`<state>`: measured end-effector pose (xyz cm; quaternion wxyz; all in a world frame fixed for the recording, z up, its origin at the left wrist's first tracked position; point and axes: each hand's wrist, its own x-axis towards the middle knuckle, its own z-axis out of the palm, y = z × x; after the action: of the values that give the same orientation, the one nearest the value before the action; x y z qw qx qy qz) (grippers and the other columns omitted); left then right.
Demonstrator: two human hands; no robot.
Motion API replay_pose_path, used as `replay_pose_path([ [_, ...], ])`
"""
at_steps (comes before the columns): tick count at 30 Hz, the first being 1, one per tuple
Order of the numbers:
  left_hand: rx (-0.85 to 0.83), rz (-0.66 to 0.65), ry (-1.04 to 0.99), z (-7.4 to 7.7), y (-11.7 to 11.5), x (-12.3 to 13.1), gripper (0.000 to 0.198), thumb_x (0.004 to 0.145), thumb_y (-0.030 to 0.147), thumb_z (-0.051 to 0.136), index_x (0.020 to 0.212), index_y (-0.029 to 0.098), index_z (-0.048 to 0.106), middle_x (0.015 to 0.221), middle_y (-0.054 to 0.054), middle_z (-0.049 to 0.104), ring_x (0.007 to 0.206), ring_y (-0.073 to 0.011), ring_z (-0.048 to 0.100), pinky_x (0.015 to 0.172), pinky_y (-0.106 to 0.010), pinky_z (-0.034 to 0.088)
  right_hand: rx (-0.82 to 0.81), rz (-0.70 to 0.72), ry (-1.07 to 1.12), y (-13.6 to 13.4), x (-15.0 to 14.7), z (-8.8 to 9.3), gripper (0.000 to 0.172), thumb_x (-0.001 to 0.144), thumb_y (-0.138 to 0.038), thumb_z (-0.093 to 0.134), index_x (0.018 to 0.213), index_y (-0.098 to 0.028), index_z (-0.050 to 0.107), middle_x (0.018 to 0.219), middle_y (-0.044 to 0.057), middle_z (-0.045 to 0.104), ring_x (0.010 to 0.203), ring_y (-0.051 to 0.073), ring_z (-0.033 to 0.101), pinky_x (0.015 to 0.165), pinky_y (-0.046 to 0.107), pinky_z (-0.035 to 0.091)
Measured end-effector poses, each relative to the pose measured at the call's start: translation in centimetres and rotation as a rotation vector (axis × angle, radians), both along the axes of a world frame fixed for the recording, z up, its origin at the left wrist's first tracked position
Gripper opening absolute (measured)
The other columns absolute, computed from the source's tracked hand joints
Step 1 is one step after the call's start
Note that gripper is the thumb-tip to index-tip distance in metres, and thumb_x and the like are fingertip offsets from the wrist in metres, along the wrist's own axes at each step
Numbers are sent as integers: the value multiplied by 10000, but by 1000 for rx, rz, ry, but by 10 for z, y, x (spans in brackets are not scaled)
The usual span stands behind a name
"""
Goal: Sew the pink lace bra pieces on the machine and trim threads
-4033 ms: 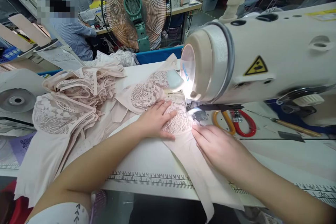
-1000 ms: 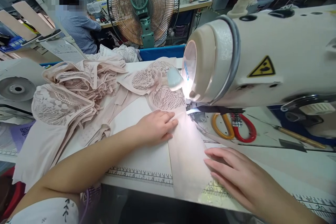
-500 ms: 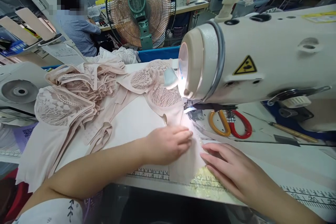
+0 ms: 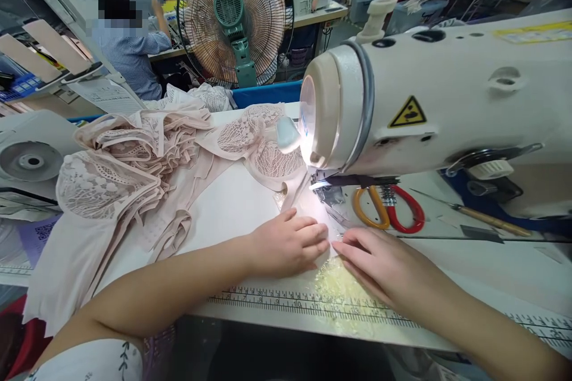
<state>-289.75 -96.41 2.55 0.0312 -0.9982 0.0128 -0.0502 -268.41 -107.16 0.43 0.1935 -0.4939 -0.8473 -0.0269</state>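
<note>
A pale pink lace bra (image 4: 277, 162) lies under the sewing machine head (image 4: 339, 107), with its plain fabric reaching the lit needle area. My left hand (image 4: 288, 245) rests palm down on that fabric, just in front of the presser foot, its fingers slightly bent and spread; its thumb is mostly hidden. To its right, my right hand (image 4: 378, 259) has its fingers stretched out, the tips touching the fabric's right edge. Both hands cover much of the cloth near the needle. Scissors (image 4: 404, 209) with orange and red handles lie right of the needle.
Stacked pink lace bras (image 4: 134, 149) fill the left of the table. A wooden-handled awl (image 4: 491, 220) lies at right. A printed ruler (image 4: 250, 299) runs along the front edge near yellowish tape (image 4: 339, 286). Behind stand a large fan (image 4: 235, 18) and a seated person (image 4: 129, 59).
The fabric has moved away from me toward the needle, uncovering ruler and tape. My left hand's fingers have spread, and my right hand has shifted left and slightly forward, closer to it.
</note>
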Motion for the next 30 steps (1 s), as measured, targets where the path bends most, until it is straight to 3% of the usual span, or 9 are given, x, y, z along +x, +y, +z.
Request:
replay_pose_path([
  [4,6,-21,-26,1,12,1,376,1003,305,346,1205,107,593,1280,-147,587,1180,-250,520,961,-413,420,25,-9,-116,8,0,3,297,936,-166,368,839,-163,648,690,36,504,608,150,449,520,267,307],
  [9,36,-15,-49,0,26,1,312,991,213,385,1191,130,609,1268,-133,605,1189,-230,535,987,-402,427,12,-13,-226,17,3,7,281,924,-176,396,955,-167,674,617,16,513,555,149,456,477,269,241],
  [13,56,-47,-92,-4,38,2,285,959,165,455,1191,108,611,1261,-148,605,1181,-233,549,1008,-400,428,-94,-82,-263,22,5,3,262,917,-239,425,990,-191,671,544,-6,477,455,128,355,436,278,128],
  [19,106,-57,-112,-4,50,3,298,976,157,410,1177,121,627,1229,-133,629,1126,-209,579,995,-359,451,-173,-160,-348,29,1,7,238,865,-267,500,1034,-212,658,485,-25,478,393,123,316,401,271,78],
  [27,126,-26,-36,-3,55,0,317,979,165,407,1226,185,605,1279,-122,602,1123,-223,572,956,-405,471,-242,-184,-393,32,-2,10,346,848,-256,511,1166,-184,625,471,-18,504,354,140,382,356,270,81],
  [30,115,-26,-15,-3,60,0,318,980,171,410,1240,169,594,1304,-137,586,1132,-237,572,967,-424,466,-380,-248,-481,36,-9,19,476,798,-197,571,1274,-192,580,502,-2,552,386,162,468,339,269,93],
])
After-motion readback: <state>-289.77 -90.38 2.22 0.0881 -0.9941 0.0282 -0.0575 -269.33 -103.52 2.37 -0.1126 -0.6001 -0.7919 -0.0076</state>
